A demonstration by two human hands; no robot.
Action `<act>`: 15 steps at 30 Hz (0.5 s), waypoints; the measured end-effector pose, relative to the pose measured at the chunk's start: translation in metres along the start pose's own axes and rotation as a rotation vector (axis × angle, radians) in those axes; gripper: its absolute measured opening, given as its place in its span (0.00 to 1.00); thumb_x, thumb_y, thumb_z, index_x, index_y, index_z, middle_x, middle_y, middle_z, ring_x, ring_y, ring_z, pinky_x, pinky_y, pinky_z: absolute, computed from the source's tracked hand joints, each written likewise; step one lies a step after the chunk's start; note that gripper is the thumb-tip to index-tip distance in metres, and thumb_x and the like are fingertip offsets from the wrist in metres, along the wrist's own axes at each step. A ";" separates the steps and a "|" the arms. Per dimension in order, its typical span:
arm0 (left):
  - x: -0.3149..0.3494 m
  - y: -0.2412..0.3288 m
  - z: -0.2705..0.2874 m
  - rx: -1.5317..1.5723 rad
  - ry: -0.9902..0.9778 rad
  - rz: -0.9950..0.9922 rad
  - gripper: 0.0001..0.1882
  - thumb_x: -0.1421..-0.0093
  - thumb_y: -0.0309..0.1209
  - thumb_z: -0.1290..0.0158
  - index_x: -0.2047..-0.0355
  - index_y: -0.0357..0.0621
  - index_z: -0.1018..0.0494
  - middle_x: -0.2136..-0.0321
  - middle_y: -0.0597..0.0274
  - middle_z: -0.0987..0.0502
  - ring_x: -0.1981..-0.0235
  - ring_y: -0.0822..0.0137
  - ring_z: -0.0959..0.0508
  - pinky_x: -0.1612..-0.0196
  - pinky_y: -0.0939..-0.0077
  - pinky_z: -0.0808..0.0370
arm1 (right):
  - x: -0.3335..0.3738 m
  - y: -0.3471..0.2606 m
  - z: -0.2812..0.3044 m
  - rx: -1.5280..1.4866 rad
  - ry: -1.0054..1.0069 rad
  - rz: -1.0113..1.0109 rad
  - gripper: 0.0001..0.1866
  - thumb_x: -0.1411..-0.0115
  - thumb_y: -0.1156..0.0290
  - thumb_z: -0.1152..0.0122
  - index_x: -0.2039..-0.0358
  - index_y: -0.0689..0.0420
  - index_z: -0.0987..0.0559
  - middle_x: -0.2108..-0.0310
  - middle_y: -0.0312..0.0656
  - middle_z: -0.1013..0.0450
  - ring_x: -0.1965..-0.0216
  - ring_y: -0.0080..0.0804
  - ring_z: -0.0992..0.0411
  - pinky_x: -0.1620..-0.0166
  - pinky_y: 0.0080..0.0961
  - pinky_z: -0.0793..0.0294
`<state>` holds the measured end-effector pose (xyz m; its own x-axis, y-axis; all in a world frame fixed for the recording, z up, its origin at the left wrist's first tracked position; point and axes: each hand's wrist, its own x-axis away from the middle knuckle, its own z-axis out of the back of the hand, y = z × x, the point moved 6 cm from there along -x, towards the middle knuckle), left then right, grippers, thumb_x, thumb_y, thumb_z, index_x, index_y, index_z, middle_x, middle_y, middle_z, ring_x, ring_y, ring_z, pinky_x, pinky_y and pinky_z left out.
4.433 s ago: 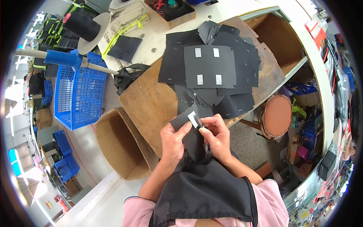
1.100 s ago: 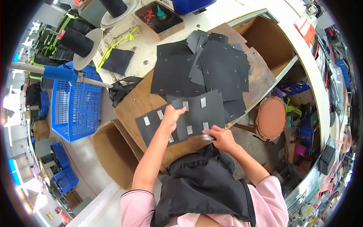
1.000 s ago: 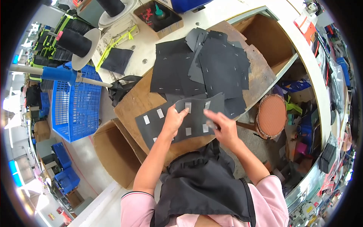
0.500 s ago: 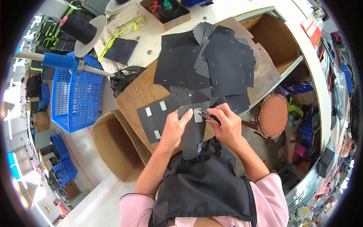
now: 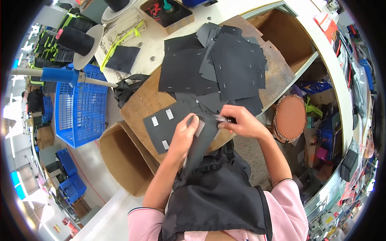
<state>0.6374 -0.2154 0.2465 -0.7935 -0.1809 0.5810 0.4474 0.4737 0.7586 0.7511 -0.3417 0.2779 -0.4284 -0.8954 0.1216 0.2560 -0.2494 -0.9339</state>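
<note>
My left hand [image 5: 182, 138] pinches the upper edge of a dark fabric piece [image 5: 204, 140], which hangs at a slant toward my lap. A pale patch [image 5: 200, 127] shows on it beside my thumb. Closed around small thread snips [image 5: 220, 118], my right hand [image 5: 244, 122] holds their blurred metal tips against or very near the fabric's upper right edge. Left of my hands lies a dark panel [image 5: 157, 127] with several white rectangular patches. Beyond them spreads a pile of black fabric pieces [image 5: 237, 66] with small white marks.
Beneath the fabric is a brown board [image 5: 134, 102]. An open carton [image 5: 120, 160] stands at the left, near a blue plastic basket [image 5: 80, 116]. A round brown stool [image 5: 289, 118] is at the right. Thread cones [image 5: 76, 40] and a parts box [image 5: 169, 18] stand at the back.
My right hand has drawn the snips slightly right and up from the patch. The fabric piece has tilted and turned in my left hand. The whole view has shifted slightly.
</note>
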 end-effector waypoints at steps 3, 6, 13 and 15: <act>0.008 0.016 -0.009 0.045 -0.119 0.027 0.12 0.40 0.36 0.48 0.60 0.43 0.30 0.71 0.70 0.32 0.68 0.79 0.32 0.65 0.84 0.32 | 0.006 0.000 -0.007 -0.214 -0.045 -0.018 0.12 0.47 0.69 0.41 0.77 0.62 0.32 0.79 0.36 0.40 0.76 0.23 0.41 0.69 0.19 0.42; 0.009 0.014 -0.020 -0.094 -0.224 0.020 0.17 0.46 0.35 0.41 0.59 0.41 0.30 0.68 0.66 0.28 0.68 0.76 0.28 0.65 0.80 0.28 | 0.008 0.011 -0.018 -0.495 0.120 -0.202 0.12 0.46 0.70 0.41 0.78 0.63 0.32 0.79 0.35 0.40 0.76 0.21 0.41 0.70 0.19 0.42; 0.013 0.010 -0.001 0.104 0.036 0.131 0.15 0.46 0.34 0.42 0.64 0.35 0.27 0.71 0.59 0.23 0.73 0.71 0.23 0.68 0.77 0.24 | 0.051 -0.022 -0.020 0.235 0.681 0.087 0.21 0.53 0.74 0.36 0.58 0.57 0.31 0.68 0.44 0.34 0.76 0.36 0.31 0.75 0.26 0.31; 0.014 0.011 0.000 0.070 0.036 0.119 0.15 0.46 0.34 0.42 0.63 0.35 0.28 0.70 0.58 0.23 0.72 0.71 0.23 0.68 0.77 0.24 | 0.052 -0.025 -0.027 0.274 0.610 0.064 0.18 0.54 0.75 0.35 0.60 0.56 0.29 0.69 0.41 0.34 0.78 0.35 0.31 0.77 0.26 0.32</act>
<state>0.6311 -0.2124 0.2634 -0.7208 -0.1504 0.6766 0.5066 0.5520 0.6624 0.6993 -0.3727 0.2984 -0.7975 -0.5626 -0.2177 0.4734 -0.3599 -0.8040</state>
